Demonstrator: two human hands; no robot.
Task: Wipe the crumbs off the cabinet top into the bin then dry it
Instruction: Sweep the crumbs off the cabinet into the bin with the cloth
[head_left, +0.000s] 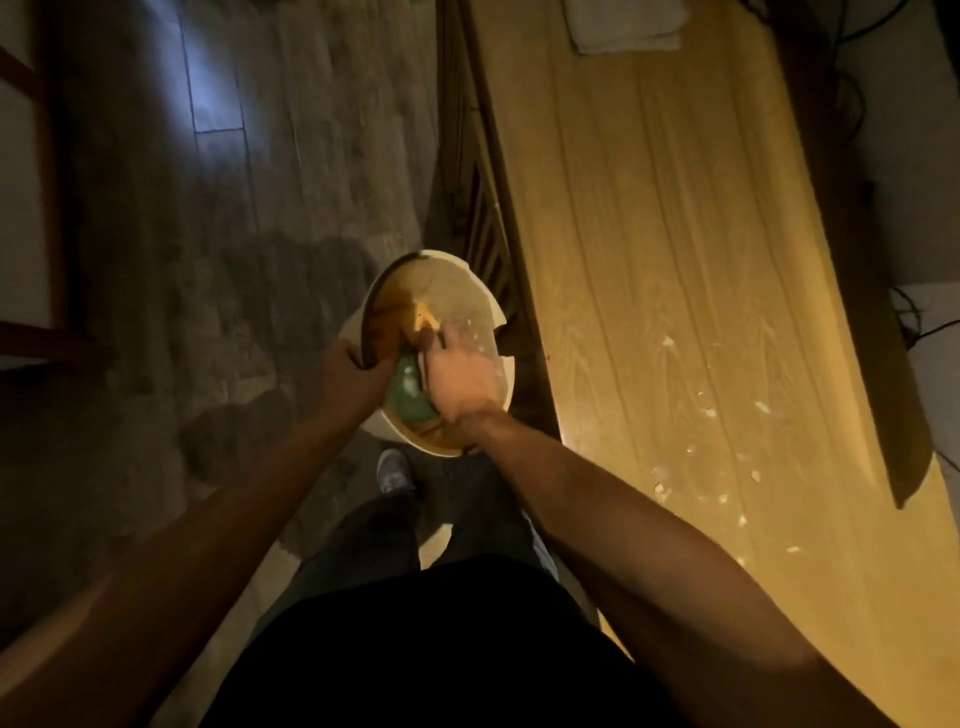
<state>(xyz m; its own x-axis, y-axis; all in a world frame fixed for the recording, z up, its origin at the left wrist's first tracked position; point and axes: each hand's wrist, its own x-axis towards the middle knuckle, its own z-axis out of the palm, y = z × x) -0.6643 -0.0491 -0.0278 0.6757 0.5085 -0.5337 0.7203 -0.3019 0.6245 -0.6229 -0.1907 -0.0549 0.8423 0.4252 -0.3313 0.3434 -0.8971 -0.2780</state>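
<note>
A cream round bin (457, 270) is held just off the left edge of the wooden cabinet top (675, 260). My left hand (350, 376) grips the bin's near-left rim. Over the bin's opening, my right hand (460, 376) is blurred, fingers spread, resting against a green cloth (408, 397); whether it grips the cloth is unclear. A yellow sponge-like piece (426, 318) shows inside the bin. White crumbs (709, 413) lie scattered on the near part of the cabinet top.
A folded white towel (626, 31) lies at the far end of the cabinet top. A dark board (878, 312) runs along the cabinet's right side, with cables behind. Grey wood floor (234, 208) spreads to the left; my legs and a shoe (394, 470) are below the bin.
</note>
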